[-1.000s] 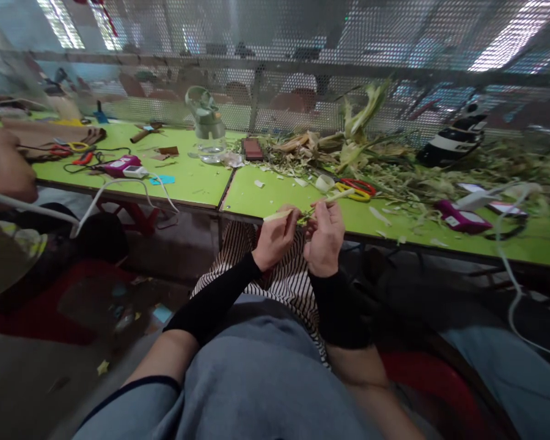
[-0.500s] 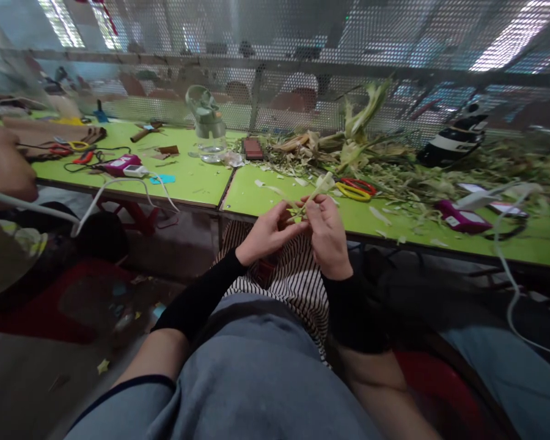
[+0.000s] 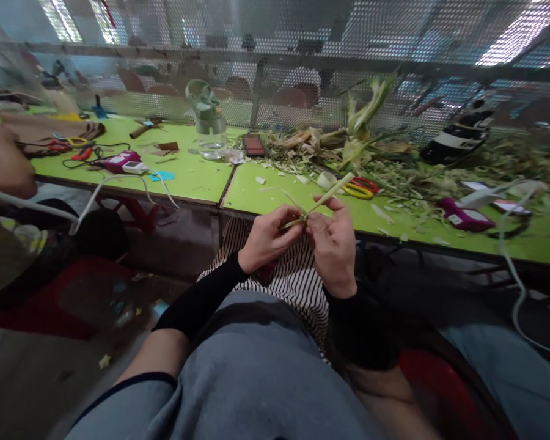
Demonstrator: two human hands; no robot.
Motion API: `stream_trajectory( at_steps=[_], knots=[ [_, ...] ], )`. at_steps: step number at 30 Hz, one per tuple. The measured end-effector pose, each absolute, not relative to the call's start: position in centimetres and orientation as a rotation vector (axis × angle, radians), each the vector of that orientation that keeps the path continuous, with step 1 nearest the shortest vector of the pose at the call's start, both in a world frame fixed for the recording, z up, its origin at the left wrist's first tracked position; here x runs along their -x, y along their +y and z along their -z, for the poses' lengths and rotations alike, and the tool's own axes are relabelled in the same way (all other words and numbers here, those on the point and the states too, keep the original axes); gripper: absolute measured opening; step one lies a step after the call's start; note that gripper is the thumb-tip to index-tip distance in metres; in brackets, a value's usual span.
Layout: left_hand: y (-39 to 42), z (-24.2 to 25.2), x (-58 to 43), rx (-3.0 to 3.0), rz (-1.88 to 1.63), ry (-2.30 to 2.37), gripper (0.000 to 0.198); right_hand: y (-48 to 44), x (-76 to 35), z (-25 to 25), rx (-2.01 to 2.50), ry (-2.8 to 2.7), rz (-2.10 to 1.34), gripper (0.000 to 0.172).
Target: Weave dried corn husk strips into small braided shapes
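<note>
Close together in front of the table edge, my two hands work on pale green strips of corn husk (image 3: pixel 332 192). My left hand (image 3: pixel 270 235) pinches the husk strips where they cross, with thin ends poking out past its fingers. With thumb and fingers, my right hand (image 3: pixel 333 244) grips the same strips from the other side; one broad strip slants up to the right above it. The exact crossing point is partly hidden by the fingertips. Just beyond lie scissors (image 3: pixel 361 187) with red and yellow handles.
A heap of husks and shreds (image 3: pixel 389 165) spreads along the green table (image 3: pixel 187 183). Also there are a clear water bottle (image 3: pixel 211 131), a dark bottle (image 3: pixel 458 137) and purple devices (image 3: pixel 465 216) with white cables. At left, another person's arm (image 3: pixel 4 159) rests by brown material.
The broad strip has swung over to the right and now slants away from the fingers. My right hand has shifted slightly right and down, its fingers further raised.
</note>
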State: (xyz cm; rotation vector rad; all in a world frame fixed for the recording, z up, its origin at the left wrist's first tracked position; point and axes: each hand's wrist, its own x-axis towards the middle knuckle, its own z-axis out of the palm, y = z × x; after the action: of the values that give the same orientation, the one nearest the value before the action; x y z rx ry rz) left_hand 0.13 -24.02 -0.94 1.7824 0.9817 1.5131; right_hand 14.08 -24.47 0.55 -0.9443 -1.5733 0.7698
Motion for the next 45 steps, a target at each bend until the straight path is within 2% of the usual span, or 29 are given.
stream_trajectory(
  at_steps=[2,6,8,13,20,37,45],
  knots=[
    [-23.9,1.0,-0.3,-1.742,-1.540,0.981,0.008,-24.6,-14.3,-0.4,0.975,-1.593,-0.602,0.040],
    [-23.2,1.2,-0.6,-1.518,-1.525,0.882,0.010,-24.8,-15.0,-0.2,1.045,-1.545,0.046,0.035],
    [-23.1,1.2,-0.8,-1.427,-1.469,0.772,0.011,-24.7,-15.3,0.0,1.071,-1.626,0.155,0.031],
    [-23.4,1.1,-1.2,-1.234,-1.443,0.587,0.015,-23.7,-15.0,1.2,1.077,-1.841,-0.249,0.037],
    [-22.7,1.4,-1.5,-1.061,-1.356,0.624,0.011,-23.5,-14.2,1.7,1.088,-1.811,-0.504,0.024],
    [-22.2,0.1,-0.2,-1.053,-1.233,0.666,0.004,-24.8,-17.1,0.5,1.017,-2.036,-0.635,0.029],
    [-22.5,-0.4,1.3,-1.270,-1.112,0.669,0.024,-23.3,-17.2,1.4,1.121,-1.699,-0.398,0.042]
  ],
)
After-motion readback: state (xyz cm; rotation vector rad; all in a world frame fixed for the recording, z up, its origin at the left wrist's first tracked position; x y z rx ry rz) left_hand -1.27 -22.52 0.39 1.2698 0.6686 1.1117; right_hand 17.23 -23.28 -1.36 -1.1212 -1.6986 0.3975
